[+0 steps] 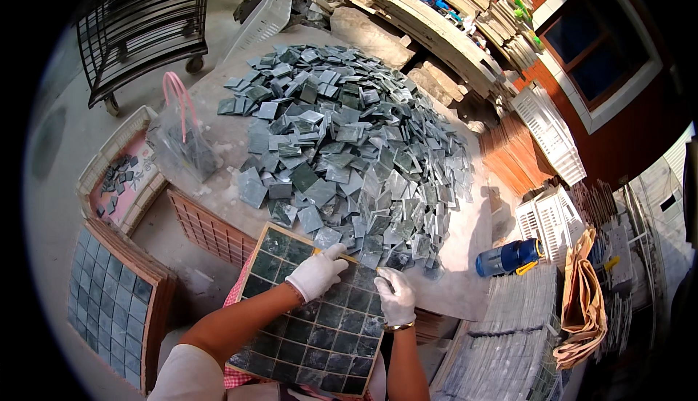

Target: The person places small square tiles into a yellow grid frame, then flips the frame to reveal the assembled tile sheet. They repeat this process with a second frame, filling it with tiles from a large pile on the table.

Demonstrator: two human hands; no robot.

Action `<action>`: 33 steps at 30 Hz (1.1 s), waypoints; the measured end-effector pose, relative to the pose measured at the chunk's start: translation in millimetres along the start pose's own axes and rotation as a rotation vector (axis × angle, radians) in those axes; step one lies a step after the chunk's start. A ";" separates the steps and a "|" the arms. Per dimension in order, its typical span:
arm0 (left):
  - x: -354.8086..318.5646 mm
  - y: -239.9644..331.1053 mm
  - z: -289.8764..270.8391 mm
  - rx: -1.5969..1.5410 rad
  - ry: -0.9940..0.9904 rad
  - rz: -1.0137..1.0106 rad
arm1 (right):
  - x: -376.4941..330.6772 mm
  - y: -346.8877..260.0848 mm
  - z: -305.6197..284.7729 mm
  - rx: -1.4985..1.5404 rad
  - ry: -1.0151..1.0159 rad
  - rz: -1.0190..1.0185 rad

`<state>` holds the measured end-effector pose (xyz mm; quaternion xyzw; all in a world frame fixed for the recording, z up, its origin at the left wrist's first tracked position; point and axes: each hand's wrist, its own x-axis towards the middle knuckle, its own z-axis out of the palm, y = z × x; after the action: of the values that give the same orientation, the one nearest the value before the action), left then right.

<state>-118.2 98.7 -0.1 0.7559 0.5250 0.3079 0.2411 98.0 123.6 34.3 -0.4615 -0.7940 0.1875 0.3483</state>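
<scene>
A wooden grid tray, its compartments filled with dark green-grey square stone tiles, leans at my front, tilted. My left hand, in a white glove, lies over the tray's upper edge with a finger and the thumb out and apart. Just beyond those fingertips is a pale grey tile. My right hand, also gloved, is closed at the tray's upper right corner, its fingers curled over the rim. A large heap of loose square tiles spreads over the pale table beyond the tray, reaching close to both hands.
Left are a stack of filled trays, an upright reddish grid tray, a cream basket with tile pieces and a plastic bag. Right stand a blue bottle, white crates, stacked grey sheets and brown paper.
</scene>
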 end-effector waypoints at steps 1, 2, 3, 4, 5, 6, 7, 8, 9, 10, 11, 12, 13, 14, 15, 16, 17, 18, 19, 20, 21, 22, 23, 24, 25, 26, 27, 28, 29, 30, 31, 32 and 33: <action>0.0 -2.9 0.2 -0.051 0.005 -0.015 | -0.8 0.5 3.5 -0.003 -0.010 -0.008; -1.0 -5.6 -0.6 -0.101 0.011 -0.032 | 0.9 1.8 8.2 -0.005 -0.021 -0.017; 0.1 -7.1 -4.3 -0.129 -0.005 -0.005 | 5.1 1.5 9.8 -0.016 -0.027 -0.031; 0.0 -9.6 -10.3 -0.157 -0.021 0.021 | 7.0 -3.4 11.9 0.002 -0.036 -0.066; -0.4 -12.5 -18.4 -0.184 -0.035 0.045 | 12.1 -7.0 16.0 0.011 -0.039 -0.064; -4.8 -9.8 -31.4 -0.215 0.110 0.063 | 14.7 -8.8 20.1 0.021 -0.055 -0.058; -6.8 -3.3 -44.5 -0.247 0.231 0.013 | 18.4 -8.6 22.3 0.023 -0.059 -0.053; -14.0 0.0 -51.3 -0.270 0.327 -0.087 | 20.5 -5.1 26.0 0.022 -0.065 -0.064; -20.1 -0.3 -55.0 -0.293 0.416 -0.187 | 25.0 -7.9 29.0 -0.009 -0.069 -0.063; -27.8 -1.3 -58.3 -0.242 0.463 -0.194 | 32.1 -15.1 34.1 -0.034 -0.082 -0.067; -35.1 -4.3 -59.6 -0.191 0.509 -0.200 | 37.2 -19.6 38.7 -0.060 -0.095 -0.072; -42.1 -12.1 -54.8 -0.159 0.503 -0.195 | 41.4 -9.9 47.3 -0.083 -0.153 -0.112; -50.5 -19.2 -49.7 -0.125 0.511 -0.173 | 47.5 -19.3 54.1 -0.133 -0.167 -0.080; -57.6 -25.2 -44.4 -0.091 0.518 -0.149 | 55.2 -31.4 60.9 -0.186 -0.180 -0.047; -63.5 -26.9 -43.7 -0.061 0.527 -0.125 | 62.1 -41.1 67.9 -0.242 -0.194 -0.016; -66.8 -26.7 -42.8 -0.021 0.529 -0.081 | 67.2 -42.9 75.6 -0.289 -0.220 -0.040; -67.6 -26.4 -42.2 -0.014 0.524 -0.095 | 70.8 -46.0 79.0 -0.298 -0.251 -0.026; -67.5 -26.9 -41.1 -0.007 0.518 -0.109 | 73.7 -49.2 81.3 -0.306 -0.281 -0.012; -68.2 -27.5 -40.4 0.001 0.512 -0.122 | 75.4 -52.2 82.7 -0.315 -0.310 0.003; -72.4 -30.1 -41.9 -0.021 0.492 -0.139 | 75.4 -59.2 81.2 -0.313 -0.323 0.011; -69.7 -28.6 -43.3 -0.020 0.508 -0.108 | 70.1 -58.2 74.4 -0.339 -0.324 -0.028; -69.4 -26.5 -43.1 -0.015 0.520 -0.090 | 58.2 -53.7 70.5 -0.356 -0.335 -0.066; -68.6 -24.9 -43.1 -0.009 0.532 -0.073 | 48.3 -50.5 67.4 -0.372 -0.347 -0.104; -68.0 -24.7 -42.4 -0.009 0.540 -0.062 | 38.1 -49.8 64.0 -0.385 -0.407 -0.143; -69.3 -26.6 -41.6 -0.037 0.533 -0.097 | 28.7 -51.6 59.6 -0.397 -0.467 -0.181; -70.8 -28.5 -40.1 -0.067 0.525 -0.132 | 22.5 -52.1 57.7 -0.409 -0.527 -0.218; -68.6 -28.8 -39.7 -0.095 0.516 -0.150 | 20.5 -52.2 57.6 -0.378 -0.491 -0.220; -69.2 -28.4 -39.6 -0.100 0.536 -0.142 | 17.9 -53.4 60.1 -0.347 -0.454 -0.222; -69.9 -29.0 -37.5 -0.115 0.540 -0.138 | 15.4 -54.3 62.6 -0.316 -0.418 -0.223; -70.2 -30.3 -38.9 -0.120 0.543 -0.131 | 16.9 -55.1 67.2 -0.327 -0.360 -0.253; -69.7 -30.3 -39.9 -0.126 0.546 -0.124 | 19.7 -56.2 68.3 -0.326 -0.411 -0.210; -70.0 -27.1 -40.4 -0.128 0.548 -0.133 | 22.6 -57.3 68.8 -0.325 -0.461 -0.167; -70.1 -26.9 -41.9 -0.135 0.545 -0.132 | 26.5 -59.4 71.4 -0.319 -0.509 -0.131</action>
<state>-183.9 43.3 -4.4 0.5917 0.5967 0.5178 0.1603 1.7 118.2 32.1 -0.3965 -0.9032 0.1475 0.0728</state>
